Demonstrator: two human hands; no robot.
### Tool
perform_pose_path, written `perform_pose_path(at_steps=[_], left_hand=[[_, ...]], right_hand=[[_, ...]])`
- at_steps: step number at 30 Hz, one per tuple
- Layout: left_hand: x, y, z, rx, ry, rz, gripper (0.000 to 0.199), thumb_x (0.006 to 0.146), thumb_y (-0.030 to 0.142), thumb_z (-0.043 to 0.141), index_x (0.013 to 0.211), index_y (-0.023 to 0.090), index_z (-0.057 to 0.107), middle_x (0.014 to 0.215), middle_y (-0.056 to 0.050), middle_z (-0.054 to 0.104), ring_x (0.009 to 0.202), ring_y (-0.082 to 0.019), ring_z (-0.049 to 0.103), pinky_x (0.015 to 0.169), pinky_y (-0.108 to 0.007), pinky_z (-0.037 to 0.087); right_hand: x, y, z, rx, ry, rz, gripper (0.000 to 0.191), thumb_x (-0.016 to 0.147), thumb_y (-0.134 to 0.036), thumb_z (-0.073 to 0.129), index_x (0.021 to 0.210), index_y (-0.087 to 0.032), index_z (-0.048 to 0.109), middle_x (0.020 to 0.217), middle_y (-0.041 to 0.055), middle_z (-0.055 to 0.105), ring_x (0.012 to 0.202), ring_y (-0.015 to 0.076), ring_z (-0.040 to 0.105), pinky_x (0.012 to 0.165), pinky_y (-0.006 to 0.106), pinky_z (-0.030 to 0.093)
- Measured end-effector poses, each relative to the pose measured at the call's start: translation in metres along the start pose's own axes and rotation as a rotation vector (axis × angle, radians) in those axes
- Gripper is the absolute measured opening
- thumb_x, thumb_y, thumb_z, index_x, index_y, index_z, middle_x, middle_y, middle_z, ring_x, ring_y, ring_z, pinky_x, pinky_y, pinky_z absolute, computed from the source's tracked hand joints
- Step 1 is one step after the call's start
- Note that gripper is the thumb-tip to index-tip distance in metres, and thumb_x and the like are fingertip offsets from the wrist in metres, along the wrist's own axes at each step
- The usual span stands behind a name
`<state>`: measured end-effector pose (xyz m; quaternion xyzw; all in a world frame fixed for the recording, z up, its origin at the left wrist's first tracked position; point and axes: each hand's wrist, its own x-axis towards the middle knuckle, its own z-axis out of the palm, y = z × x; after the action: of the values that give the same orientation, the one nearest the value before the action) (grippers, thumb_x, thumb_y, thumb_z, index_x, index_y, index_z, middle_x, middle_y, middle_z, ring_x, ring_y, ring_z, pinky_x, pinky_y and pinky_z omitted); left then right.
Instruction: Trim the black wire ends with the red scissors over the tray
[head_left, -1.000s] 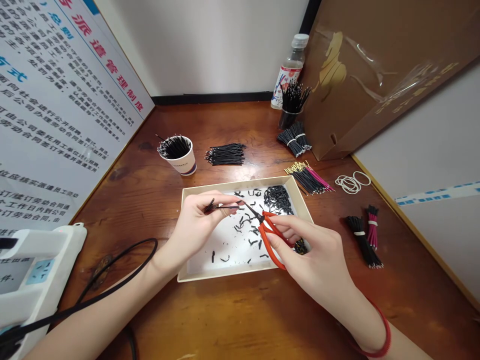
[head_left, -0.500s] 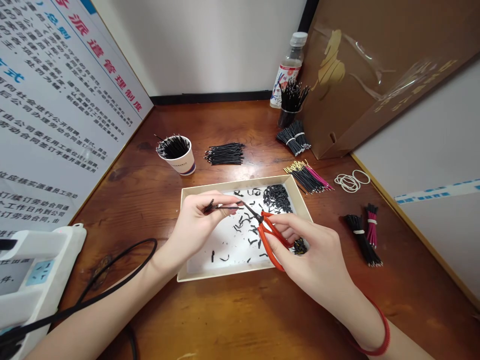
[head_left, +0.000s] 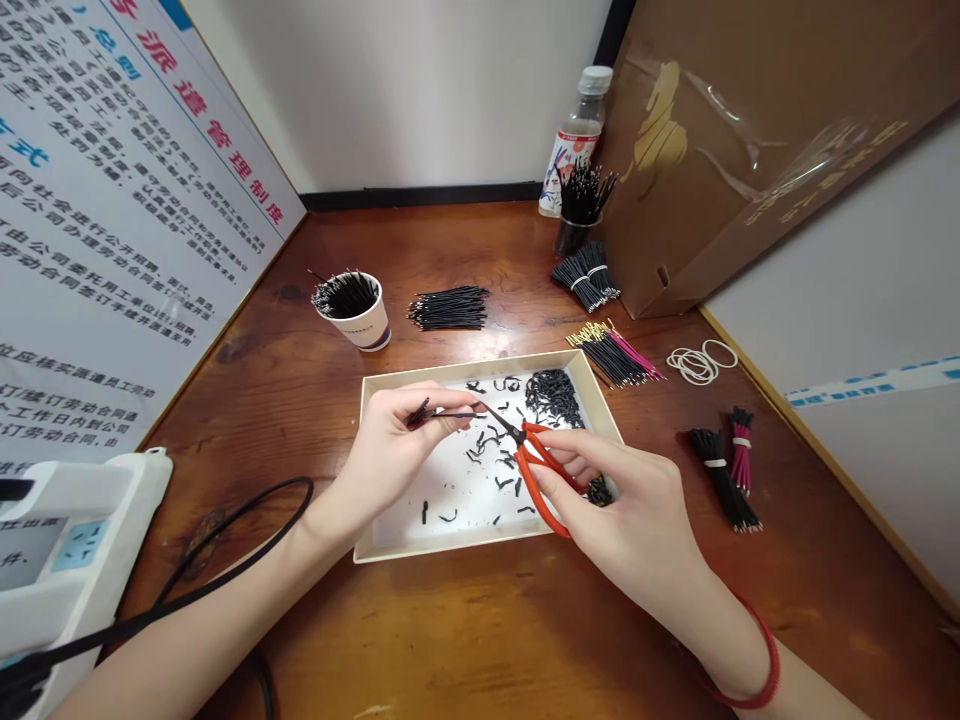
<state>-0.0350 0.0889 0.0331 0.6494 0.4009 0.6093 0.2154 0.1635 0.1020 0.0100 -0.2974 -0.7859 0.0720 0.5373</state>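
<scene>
My left hand (head_left: pixel 401 430) pinches a few short black wires (head_left: pixel 450 414) between thumb and fingers. Their far ends point right, toward the tool's tip. In my right hand (head_left: pixel 619 490) is a pair of red-handled pliers (head_left: pixel 541 470), with thin dark jaws reaching the wire ends at my left fingertips. Whether the jaws touch a wire is too small to tell. Both hands are above a shallow cream box lid (head_left: pixel 450 550), its white floor strewn with black wire scraps (head_left: pixel 480 445). A denser heap of black bits (head_left: pixel 553 397) lies in its far right corner.
Behind the lid are a paper cup (head_left: pixel 364 325) full of black wires and a loose wire row (head_left: pixel 448 308). At right lie banded bundles (head_left: pixel 720 480), white rubber bands (head_left: pixel 694 365) and black-and-pink wires (head_left: pixel 619 355). A bottle (head_left: pixel 574 140), carton (head_left: pixel 697 150) and power strip (head_left: pixel 112 540) stand around.
Almost nothing differs. The hands, wires and pliers hold nearly the same pose, and the view has shifted very slightly.
</scene>
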Motion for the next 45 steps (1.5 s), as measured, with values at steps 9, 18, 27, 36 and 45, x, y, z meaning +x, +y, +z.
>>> perform_pose_path(at_steps=[9, 18, 27, 36, 45], left_hand=[[-0.0004, 0.0000, 0.0011, -0.032, 0.004, 0.027, 0.015, 0.074, 0.009, 0.070, 0.076, 0.021, 0.079, 0.077, -0.002, 0.077, 0.070, -0.014, 0.071, 0.062, -0.020, 0.056], [0.0002, -0.0006, 0.0003, -0.010, -0.013, 0.041, 0.015, 0.075, 0.009, 0.069, 0.078, 0.020, 0.079, 0.079, -0.003, 0.078, 0.073, -0.015, 0.072, 0.066, -0.023, 0.057], [-0.0001, -0.0013, 0.0007, 0.002, -0.010, 0.040, 0.018, 0.074, 0.007, 0.065, 0.079, 0.018, 0.078, 0.077, -0.002, 0.078, 0.071, -0.014, 0.071, 0.065, -0.021, 0.057], [-0.0008, -0.0025, 0.0003, -0.028, -0.030, 0.047, 0.022, 0.076, 0.004, 0.064, 0.080, 0.021, 0.078, 0.078, 0.002, 0.078, 0.071, -0.009, 0.070, 0.065, -0.014, 0.054], [0.0002, -0.0027, 0.0002, -0.023, -0.033, 0.047, 0.022, 0.074, 0.003, 0.064, 0.079, 0.020, 0.078, 0.076, 0.002, 0.077, 0.070, -0.009, 0.069, 0.064, -0.015, 0.053]], right_hand=[[-0.0011, 0.0002, 0.0005, -0.008, -0.005, 0.007, 0.013, 0.079, -0.015, 0.065, 0.089, -0.019, 0.071, 0.062, -0.0025, 0.067, 0.051, 0.0099, 0.056, 0.046, 0.022, 0.049], [-0.0002, 0.0009, -0.0003, -0.003, -0.004, 0.001, 0.014, 0.078, -0.013, 0.066, 0.089, -0.018, 0.072, 0.062, -0.0026, 0.066, 0.050, 0.0098, 0.054, 0.047, 0.022, 0.048], [-0.0011, 0.0030, -0.0008, 0.004, 0.010, -0.024, 0.013, 0.077, -0.011, 0.068, 0.088, -0.016, 0.073, 0.064, -0.0020, 0.068, 0.051, 0.0083, 0.053, 0.047, 0.019, 0.049], [-0.0008, 0.0016, -0.0015, -0.003, 0.015, -0.032, 0.012, 0.077, -0.011, 0.066, 0.087, -0.013, 0.073, 0.062, -0.0022, 0.067, 0.050, 0.0066, 0.054, 0.048, 0.016, 0.049], [0.0001, 0.0019, -0.0012, -0.002, 0.010, -0.035, 0.012, 0.077, -0.012, 0.067, 0.088, -0.013, 0.073, 0.063, -0.0015, 0.068, 0.051, 0.0070, 0.055, 0.049, 0.016, 0.049]])
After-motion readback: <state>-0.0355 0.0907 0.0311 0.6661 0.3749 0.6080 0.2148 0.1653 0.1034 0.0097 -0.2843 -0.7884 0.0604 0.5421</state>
